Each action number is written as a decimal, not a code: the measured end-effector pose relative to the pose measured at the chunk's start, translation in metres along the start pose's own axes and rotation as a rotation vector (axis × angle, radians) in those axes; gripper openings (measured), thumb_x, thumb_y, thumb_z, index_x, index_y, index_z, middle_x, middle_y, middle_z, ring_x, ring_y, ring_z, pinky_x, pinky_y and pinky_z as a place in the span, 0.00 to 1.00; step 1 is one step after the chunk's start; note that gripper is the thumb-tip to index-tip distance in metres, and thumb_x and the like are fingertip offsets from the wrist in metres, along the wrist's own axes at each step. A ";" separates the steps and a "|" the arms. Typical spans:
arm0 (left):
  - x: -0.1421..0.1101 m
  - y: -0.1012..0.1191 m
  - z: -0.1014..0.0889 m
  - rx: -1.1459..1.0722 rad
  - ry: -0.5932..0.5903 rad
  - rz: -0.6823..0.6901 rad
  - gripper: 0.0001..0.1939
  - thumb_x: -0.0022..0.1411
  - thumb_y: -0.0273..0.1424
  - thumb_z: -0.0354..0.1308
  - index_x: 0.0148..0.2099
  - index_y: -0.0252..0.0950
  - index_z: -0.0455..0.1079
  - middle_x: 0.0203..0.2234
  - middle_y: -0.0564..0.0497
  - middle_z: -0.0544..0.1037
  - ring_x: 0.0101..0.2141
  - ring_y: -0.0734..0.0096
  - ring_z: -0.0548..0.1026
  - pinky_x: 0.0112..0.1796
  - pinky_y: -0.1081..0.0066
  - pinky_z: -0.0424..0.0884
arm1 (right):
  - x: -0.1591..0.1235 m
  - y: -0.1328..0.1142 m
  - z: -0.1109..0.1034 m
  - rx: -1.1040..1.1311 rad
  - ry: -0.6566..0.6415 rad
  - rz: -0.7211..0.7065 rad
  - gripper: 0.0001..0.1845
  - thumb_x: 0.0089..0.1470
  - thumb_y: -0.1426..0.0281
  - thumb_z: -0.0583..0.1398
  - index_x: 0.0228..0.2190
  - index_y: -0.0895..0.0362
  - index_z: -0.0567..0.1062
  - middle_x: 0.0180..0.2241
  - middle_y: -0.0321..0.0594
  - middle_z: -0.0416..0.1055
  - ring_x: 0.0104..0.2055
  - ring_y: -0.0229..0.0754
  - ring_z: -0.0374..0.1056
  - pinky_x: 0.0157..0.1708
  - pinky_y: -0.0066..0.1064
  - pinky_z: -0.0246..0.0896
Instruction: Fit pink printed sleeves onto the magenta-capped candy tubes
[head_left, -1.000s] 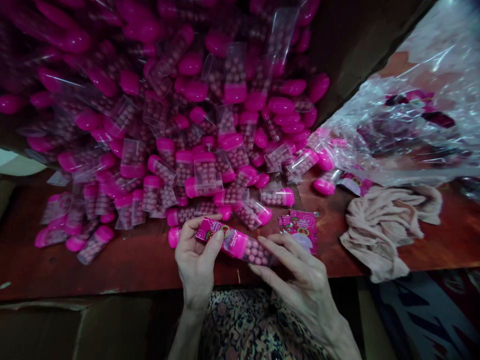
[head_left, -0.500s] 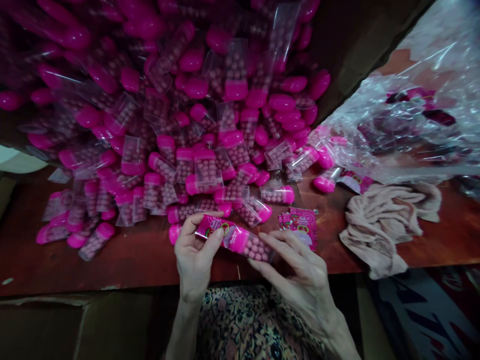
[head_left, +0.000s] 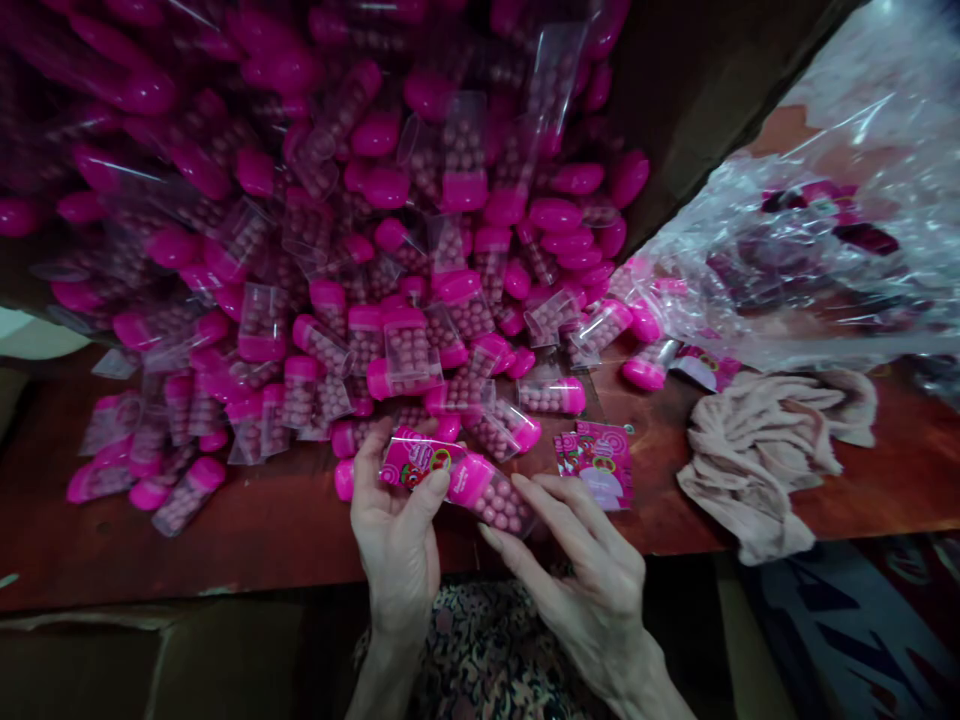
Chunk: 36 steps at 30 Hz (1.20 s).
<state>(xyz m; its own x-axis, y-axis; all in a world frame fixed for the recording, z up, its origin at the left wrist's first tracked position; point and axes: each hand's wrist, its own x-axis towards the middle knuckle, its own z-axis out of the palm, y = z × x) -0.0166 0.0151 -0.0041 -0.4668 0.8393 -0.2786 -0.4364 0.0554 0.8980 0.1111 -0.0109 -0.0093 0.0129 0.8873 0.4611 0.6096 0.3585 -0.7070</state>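
Note:
Between the thumb and fingers of my left hand (head_left: pixel 397 535) is a printed pink label sleeve (head_left: pixel 409 462). Its right end meets the pink cap of a clear candy tube (head_left: pixel 501 500) filled with pink balls; whether it wraps around the cap I cannot tell. My right hand (head_left: pixel 592 560) pinches the bottom end of that tube, with its thumb below and its fingers above. Both hands are near the table's front edge. Beyond my right fingers, a few more printed sleeves (head_left: pixel 606 465) lie flat on the table.
A large heap of similar capped tubes (head_left: pixel 409 345) spills over the reddish table (head_left: pixel 285 530) from a dark box (head_left: pixel 720 90). To the right are crumpled clear plastic (head_left: pixel 810 280) and a bunched beige cloth (head_left: pixel 757 450). Several tubes (head_left: pixel 187 495) lie at the left.
The sleeve in my left hand has turned so more of its printed face shows. The tube has tilted slightly and shifted a little left and down. The view has moved slightly.

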 end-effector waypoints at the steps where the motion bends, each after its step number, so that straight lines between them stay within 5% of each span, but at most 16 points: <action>1: 0.000 0.001 0.001 -0.030 -0.003 -0.052 0.27 0.46 0.24 0.66 0.50 0.38 0.66 0.35 0.50 0.78 0.36 0.69 0.77 0.40 0.71 0.72 | -0.001 -0.001 0.001 -0.010 0.020 -0.007 0.17 0.49 0.74 0.62 0.43 0.58 0.72 0.34 0.42 0.71 0.34 0.40 0.71 0.33 0.32 0.73; 10: -0.005 0.005 0.008 -0.157 -0.102 -0.217 0.11 0.50 0.33 0.64 0.38 0.36 0.74 0.33 0.47 0.80 0.36 0.66 0.78 0.41 0.68 0.73 | -0.009 -0.008 0.003 -0.032 0.074 0.000 0.18 0.49 0.73 0.62 0.45 0.57 0.71 0.35 0.43 0.70 0.34 0.40 0.71 0.33 0.31 0.74; 20: -0.018 0.007 0.015 -0.120 -0.127 -0.244 0.15 0.45 0.24 0.67 0.38 0.37 0.74 0.33 0.49 0.81 0.37 0.66 0.78 0.43 0.68 0.72 | -0.014 -0.010 0.005 -0.052 0.193 0.001 0.19 0.48 0.75 0.62 0.45 0.57 0.71 0.34 0.43 0.71 0.34 0.41 0.72 0.32 0.29 0.73; 29: -0.009 0.000 -0.001 -0.179 -0.292 -0.249 0.23 0.40 0.36 0.70 0.41 0.36 0.73 0.37 0.43 0.80 0.39 0.55 0.77 0.43 0.58 0.72 | -0.016 -0.013 0.004 0.004 0.166 0.023 0.19 0.48 0.75 0.63 0.44 0.57 0.71 0.34 0.43 0.70 0.32 0.39 0.72 0.30 0.28 0.73; 36: -0.013 -0.001 0.007 -0.154 -0.282 -0.334 0.11 0.51 0.27 0.63 0.40 0.35 0.75 0.37 0.44 0.80 0.40 0.60 0.77 0.45 0.61 0.70 | -0.017 -0.011 0.008 -0.103 0.156 -0.060 0.19 0.50 0.75 0.62 0.45 0.57 0.70 0.34 0.44 0.71 0.35 0.42 0.72 0.32 0.31 0.74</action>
<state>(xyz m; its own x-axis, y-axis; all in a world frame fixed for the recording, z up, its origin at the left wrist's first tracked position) -0.0040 0.0077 0.0009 -0.0634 0.9047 -0.4213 -0.6467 0.2842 0.7078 0.0978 -0.0276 -0.0137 0.0918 0.8069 0.5835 0.6907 0.3705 -0.6210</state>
